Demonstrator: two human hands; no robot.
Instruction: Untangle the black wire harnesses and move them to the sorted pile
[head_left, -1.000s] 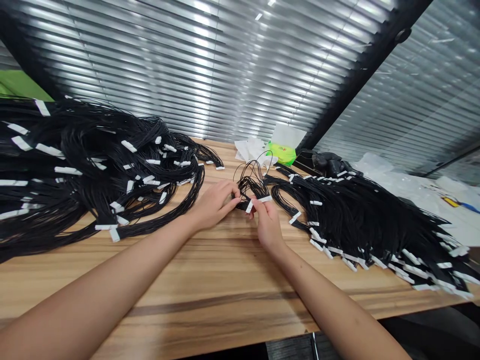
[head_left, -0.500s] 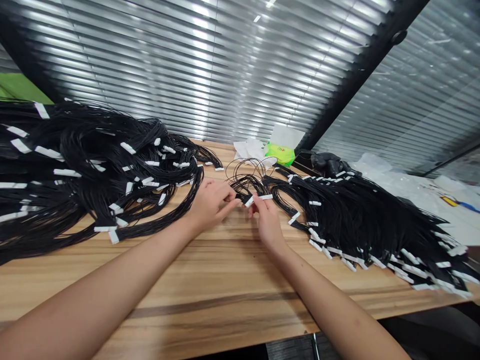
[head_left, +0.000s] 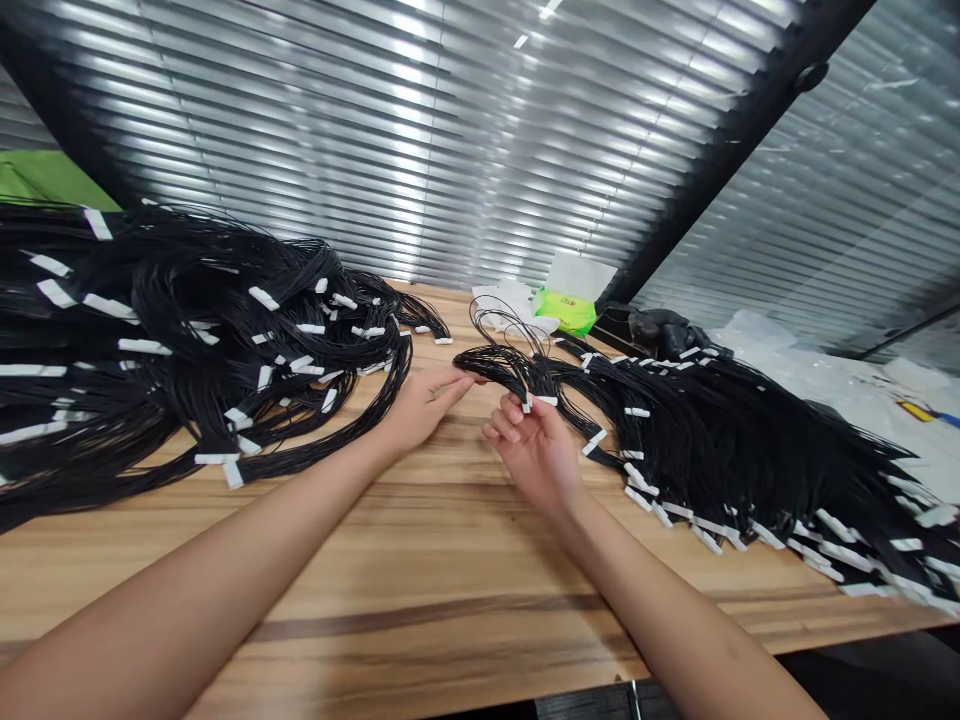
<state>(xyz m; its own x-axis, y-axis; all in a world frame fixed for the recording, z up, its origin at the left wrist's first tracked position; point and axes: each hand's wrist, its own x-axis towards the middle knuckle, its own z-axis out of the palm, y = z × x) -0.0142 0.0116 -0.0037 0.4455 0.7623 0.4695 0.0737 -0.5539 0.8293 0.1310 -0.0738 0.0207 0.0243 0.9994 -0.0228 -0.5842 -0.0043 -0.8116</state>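
Your left hand [head_left: 424,408] now straightens along the black wire bundle [head_left: 491,362]; whether it grips, can't tell. The bundle arches between your separated hands; your right hand [head_left: 538,455], newly turned palm-up, pinches its white-tipped end, apparently steadying it.

Small workshop, by the look — cables [head_left: 712,440] are lying in bulk along a table [head_left: 420,600]; blinds [head_left: 360,130] are hanging behind — office-style.

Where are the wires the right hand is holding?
In the head view, the black wires are near the middle, reaching from the right hand to the left hand, this side of the green packet.
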